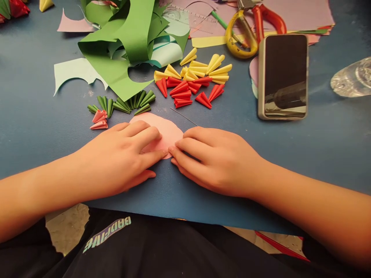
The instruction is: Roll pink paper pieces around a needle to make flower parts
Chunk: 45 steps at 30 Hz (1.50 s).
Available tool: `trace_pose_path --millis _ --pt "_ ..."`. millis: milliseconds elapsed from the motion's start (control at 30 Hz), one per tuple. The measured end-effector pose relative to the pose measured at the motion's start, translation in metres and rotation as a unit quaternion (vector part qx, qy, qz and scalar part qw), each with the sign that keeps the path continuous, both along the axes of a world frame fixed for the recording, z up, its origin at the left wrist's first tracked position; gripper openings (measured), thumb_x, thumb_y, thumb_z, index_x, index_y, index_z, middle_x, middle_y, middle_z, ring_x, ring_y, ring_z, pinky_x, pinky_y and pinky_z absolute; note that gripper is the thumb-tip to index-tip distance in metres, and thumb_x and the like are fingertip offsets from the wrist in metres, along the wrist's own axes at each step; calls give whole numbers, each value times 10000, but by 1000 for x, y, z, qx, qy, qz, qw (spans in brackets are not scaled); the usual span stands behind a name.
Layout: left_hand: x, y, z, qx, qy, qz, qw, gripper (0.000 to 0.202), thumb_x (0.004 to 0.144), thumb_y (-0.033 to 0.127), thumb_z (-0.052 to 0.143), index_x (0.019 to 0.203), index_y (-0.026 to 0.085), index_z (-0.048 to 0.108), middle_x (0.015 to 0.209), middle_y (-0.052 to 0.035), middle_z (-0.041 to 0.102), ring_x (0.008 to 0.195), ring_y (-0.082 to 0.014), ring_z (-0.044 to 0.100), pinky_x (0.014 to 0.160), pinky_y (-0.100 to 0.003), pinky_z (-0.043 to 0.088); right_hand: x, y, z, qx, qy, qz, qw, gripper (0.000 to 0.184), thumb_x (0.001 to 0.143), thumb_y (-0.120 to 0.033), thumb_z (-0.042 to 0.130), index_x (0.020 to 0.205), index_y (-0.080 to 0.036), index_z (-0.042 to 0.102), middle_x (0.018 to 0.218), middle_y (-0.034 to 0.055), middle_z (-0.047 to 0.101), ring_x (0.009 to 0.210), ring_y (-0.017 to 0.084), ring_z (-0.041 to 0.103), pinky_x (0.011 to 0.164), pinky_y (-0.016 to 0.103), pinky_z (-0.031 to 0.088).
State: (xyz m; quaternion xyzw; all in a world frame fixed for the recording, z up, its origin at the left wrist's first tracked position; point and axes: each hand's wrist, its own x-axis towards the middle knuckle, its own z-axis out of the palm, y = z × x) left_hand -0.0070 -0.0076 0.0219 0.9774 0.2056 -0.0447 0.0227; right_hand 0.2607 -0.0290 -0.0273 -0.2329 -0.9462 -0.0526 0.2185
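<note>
Black shirt, 6 o'clock | left hand, right hand: fingers extended flat, gripping nothing, pressed pink paper down to keep it flat | red folded pieces, 12 o'clock.

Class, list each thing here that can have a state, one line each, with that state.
pink paper: flat on the table, under both hands' fingertips.
left hand: open, palm down, fingers on the paper.
right hand: open, palm down, fingertips at the paper's edge.
phone: face up, screen dark.
green paper: cut, curled in a heap.
red folded pieces: folded, loose in a pile.
scissors: lying flat, blades out of view.
</note>
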Motion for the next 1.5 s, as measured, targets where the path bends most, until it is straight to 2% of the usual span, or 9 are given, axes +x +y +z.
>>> trace_pose_path --millis 133,333,433,700,967,1133,1267,1433,1500 --pt "-1 -2 -3 -1 -20 12 1000 417 1038 372 637 1417 210 703 1295 -172 698 1150 -346 650 932 -486 597 -1 -3 2 -3 1 11 1000 155 990 -160 728 845 -142 781 854 78 754 761 227 642 620 405 495" --pt "-1 0 2 -35 -7 16 999 439 1044 345 618 1458 209 670 1332 -155 695 1168 -344 652 982 -514 595 -1 2 2 -31 23 21 999 128 993 -173 735 1019 -77 814 948 124 784 863 257 674 667 385 548" --pt "-1 -1 3 -36 -5 20 999 440 1044 334 617 1458 193 665 1330 -155 701 1182 -339 651 994 -499 588 -2 3 2 -31 33 15 999 123 995 -170 730 1008 -83 816 1006 136 794 889 263 677 686 386 568" --pt "-1 -2 -4 -21 -25 20 999 455 1039 362 617 1454 186 676 1335 -160 697 1173 -354 647 959 -512 593 -4 -3 -4 -15 43 10 999 140 1008 -160 720 1019 -50 805 947 141 783 904 259 701 759 408 607" --pt "0 -1 0 -16 -9 16 1000 452 1053 368 604 1461 190 680 1322 -163 707 1159 -363 670 886 -498 606 -3 -6 4 -19 0 -3 1000 179 1021 -178 690 1030 -83 841 1016 117 831 897 292 759 610 419 581" --pt "1 -1 4 -31 -19 11 999 348 1085 340 518 1222 150 776 1357 -143 748 1150 -343 708 868 -495 632 -1 -9 12 -36 2 -5 999 174 985 -96 683 934 -55 845 1004 127 849 891 306 800 595 435 601" --pt "-2 -4 7 -26 -20 14 999 345 1089 332 503 1084 142 790 1408 -123 763 1222 -334 724 897 -480 650 0 -11 14 -57 23 -25 998 172 986 -78 665 986 -8 822 940 138 841 815 265 789 652 418 642" --pt "-2 -2 8 -33 -27 23 999 329 1088 338 537 1027 148 800 1423 -113 769 1265 -325 725 1002 -487 653 1 -3 7 -32 65 -11 997 128 957 -72 717 859 -115 786 923 120 819 887 256 743 781 372 643" --pt "-1 -1 8 -36 -32 31 998 297 1084 328 563 1033 150 795 1410 -117 772 1240 -316 731 1033 -491 645 1 0 4 -33 75 -12 997 121 972 -120 720 860 -116 767 938 142 800 856 251 695 801 391 631"
